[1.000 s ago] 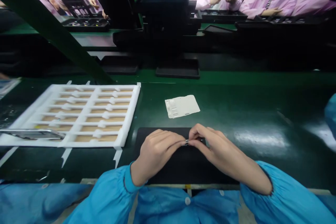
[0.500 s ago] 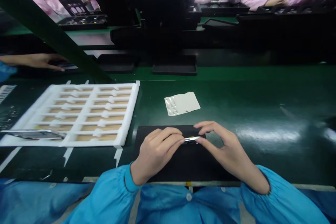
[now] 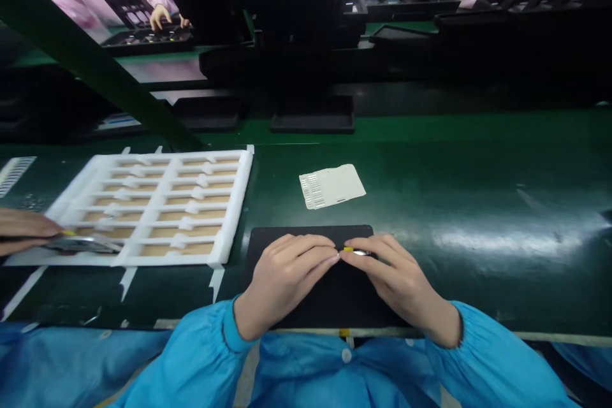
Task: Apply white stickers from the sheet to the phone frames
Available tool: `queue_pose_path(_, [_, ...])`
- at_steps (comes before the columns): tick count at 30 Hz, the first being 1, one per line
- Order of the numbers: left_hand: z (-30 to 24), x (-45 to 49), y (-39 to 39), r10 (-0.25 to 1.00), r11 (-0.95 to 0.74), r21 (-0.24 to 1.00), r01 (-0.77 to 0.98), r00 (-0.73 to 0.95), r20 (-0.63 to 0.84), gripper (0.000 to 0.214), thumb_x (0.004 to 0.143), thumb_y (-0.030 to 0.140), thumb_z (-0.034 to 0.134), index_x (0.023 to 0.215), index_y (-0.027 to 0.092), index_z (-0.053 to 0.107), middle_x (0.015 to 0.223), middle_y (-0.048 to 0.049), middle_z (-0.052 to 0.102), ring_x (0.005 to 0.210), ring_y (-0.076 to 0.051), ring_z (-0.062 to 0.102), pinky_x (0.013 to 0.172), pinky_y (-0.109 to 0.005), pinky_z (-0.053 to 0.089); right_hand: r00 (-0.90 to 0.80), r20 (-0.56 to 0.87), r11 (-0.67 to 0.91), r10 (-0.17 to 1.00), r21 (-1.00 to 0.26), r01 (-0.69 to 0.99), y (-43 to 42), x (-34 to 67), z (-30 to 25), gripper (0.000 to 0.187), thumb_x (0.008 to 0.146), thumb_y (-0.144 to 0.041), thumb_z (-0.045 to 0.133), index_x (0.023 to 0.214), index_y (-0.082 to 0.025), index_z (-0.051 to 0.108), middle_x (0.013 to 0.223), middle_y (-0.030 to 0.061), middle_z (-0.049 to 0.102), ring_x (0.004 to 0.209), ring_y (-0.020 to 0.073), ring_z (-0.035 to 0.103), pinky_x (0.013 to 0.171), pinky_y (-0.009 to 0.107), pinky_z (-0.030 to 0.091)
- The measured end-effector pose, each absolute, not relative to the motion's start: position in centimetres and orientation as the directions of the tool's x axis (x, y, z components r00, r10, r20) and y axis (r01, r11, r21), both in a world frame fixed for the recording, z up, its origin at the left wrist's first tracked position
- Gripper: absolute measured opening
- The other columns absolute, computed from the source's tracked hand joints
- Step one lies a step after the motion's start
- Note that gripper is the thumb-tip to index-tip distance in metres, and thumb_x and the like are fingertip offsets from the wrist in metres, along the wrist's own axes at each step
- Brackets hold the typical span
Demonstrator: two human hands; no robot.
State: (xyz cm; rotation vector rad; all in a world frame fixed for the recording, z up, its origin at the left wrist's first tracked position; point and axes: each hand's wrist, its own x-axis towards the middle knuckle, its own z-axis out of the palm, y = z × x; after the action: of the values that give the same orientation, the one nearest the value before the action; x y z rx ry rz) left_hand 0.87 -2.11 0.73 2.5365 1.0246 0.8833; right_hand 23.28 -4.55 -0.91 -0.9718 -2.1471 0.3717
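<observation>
Above a black mat (image 3: 325, 309) I hold a thin, silver-edged phone (image 3: 362, 253), seen nearly edge-on, with a small yellow tab on it. My left hand (image 3: 289, 277) is closed in a pinch at its left end. The fingers of my right hand (image 3: 401, 277) are closed around its right part, covering most of it. Just beyond the mat lies a pale sheet (image 3: 339, 185) with rows of small shiny strips along its left side.
A white foam tray (image 3: 232, 217) with slots is taped down at left. A co-worker's hand (image 3: 23, 229) holds another phone (image 3: 88, 243) over its near left corner. Black trays (image 3: 313, 116) stand behind; a green post (image 3: 102, 64) slants across the left. Several people sit opposite.
My right hand has moved left along the phone and closed its spread fingers on it; my left hand stays nearly still. A co-worker's hand now shows at the left phone.
</observation>
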Motion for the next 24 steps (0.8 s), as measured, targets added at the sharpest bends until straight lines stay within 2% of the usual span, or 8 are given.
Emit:
queue_pose_path(6, [0.5, 0.2, -2.5, 0.555, -0.828, 0.288, 0.481, 0.632, 0.541, 0.021, 0.096, 0.008, 0.055, 0.114, 0.014, 0.063, 0.111, -0.0060, 0.074, 0.098, -0.016, 0.070, 0.079, -0.030, 0.053, -0.477, 0.523, 0.704, 0.706, -0.445, 0.554, -4.5, 23.4, -1.3, 0.040, 0.092, 0.002, 0.045, 0.122, -0.019, 0.060, 0.112, 0.0100, 0.067, 0.096, 0.0189, 0.060, 0.081, 0.035, 0.053])
queue_pose_path(11, [0.7, 0.3, -2.5, 0.471, -0.861, 0.144, 0.488, 0.657, 0.588, 0.021, 0.098, 0.008, 0.047, 0.111, 0.009, 0.063, 0.108, -0.0086, 0.074, 0.090, -0.018, 0.072, 0.073, -0.030, 0.053, -0.448, 0.454, 0.637, 0.770, -0.580, 0.508, -4.1, 23.5, -1.0, 0.033, 0.092, -0.003, 0.054, 0.119, -0.021, 0.062, 0.117, 0.0098, 0.063, 0.105, 0.0187, 0.059, 0.086, 0.032, 0.052])
queue_pose_path(13, [0.7, 0.3, -1.7, 0.512, -0.848, 0.201, 0.490, 0.659, 0.551, 0.021, 0.099, 0.009, 0.046, 0.110, 0.010, 0.064, 0.108, -0.0068, 0.074, 0.087, -0.017, 0.072, 0.070, -0.028, 0.052, -0.402, 0.427, 0.585, 0.810, -0.639, 0.499, -3.0, 23.3, -0.3, 0.026, 0.092, -0.011, 0.059, 0.116, -0.022, 0.063, 0.118, 0.0089, 0.062, 0.108, 0.0190, 0.059, 0.089, 0.031, 0.051])
queue_pose_path(15, [0.3, 0.1, -0.2, 0.598, -0.801, 0.356, 0.481, 0.665, 0.447, 0.023, 0.099, 0.011, 0.045, 0.110, 0.015, 0.066, 0.109, -0.0033, 0.074, 0.088, -0.016, 0.072, 0.072, -0.026, 0.052, -0.325, 0.433, 0.542, 0.841, -0.675, 0.501, -0.7, 22.7, 0.5, 0.020, 0.092, -0.015, 0.061, 0.111, -0.023, 0.064, 0.111, 0.0068, 0.064, 0.104, 0.0188, 0.061, 0.088, 0.031, 0.051])
queue_pose_path(17, [-0.4, -0.2, 1.9, 0.699, -0.679, 0.552, 0.484, 0.657, 0.284, 0.024, 0.099, 0.014, 0.048, 0.109, 0.020, 0.068, 0.111, 0.0006, 0.074, 0.097, -0.016, 0.071, 0.081, -0.024, 0.053, -0.269, 0.436, 0.510, 0.859, -0.689, 0.514, 2.6, 21.4, 0.8, 0.011, 0.093, -0.018, 0.060, 0.102, -0.022, 0.064, 0.099, 0.0042, 0.066, 0.092, 0.0178, 0.063, 0.081, 0.030, 0.051])
queue_pose_path(19, [-1.2, -0.5, 4.1, 0.778, -0.527, 0.676, 0.515, 0.613, 0.139, 0.022, 0.098, 0.019, 0.051, 0.108, 0.024, 0.071, 0.116, 0.0020, 0.073, 0.109, -0.017, 0.068, 0.093, -0.025, 0.051, -0.299, 0.388, 0.489, 0.872, -0.665, 0.565, 6.3, 19.6, 0.4, 0.006, 0.094, -0.020, 0.058, 0.094, -0.021, 0.064, 0.091, 0.0029, 0.064, 0.082, 0.0164, 0.061, 0.073, 0.029, 0.050])
queue_pose_path(21, [-1.8, -0.9, 5.7, 0.828, -0.412, 0.727, 0.549, 0.558, 0.048, 0.022, 0.097, 0.023, 0.054, 0.107, 0.024, 0.073, 0.119, 0.0009, 0.071, 0.118, -0.020, 0.064, 0.099, -0.026, 0.048, -0.383, 0.298, 0.484, 0.874, -0.601, 0.636, 9.7, 17.8, -0.8, 0.010, 0.094, -0.019, 0.055, 0.092, -0.020, 0.065, 0.090, 0.0034, 0.063, 0.081, 0.0166, 0.060, 0.072, 0.029, 0.048])
queue_pose_path(24, [-2.4, -1.4, 6.7, 0.855, -0.317, 0.755, 0.574, 0.518, -0.036, 0.020, 0.094, 0.025, 0.057, 0.105, 0.023, 0.074, 0.115, -0.0007, 0.073, 0.118, -0.023, 0.063, 0.095, -0.027, 0.050, -0.474, 0.218, 0.510, 0.853, -0.540, 0.670, 13.1, 15.8, -2.9, 0.015, 0.093, -0.015, 0.053, 0.088, -0.019, 0.066, 0.089, 0.0048, 0.062, 0.086, 0.0188, 0.060, 0.077, 0.031, 0.046])
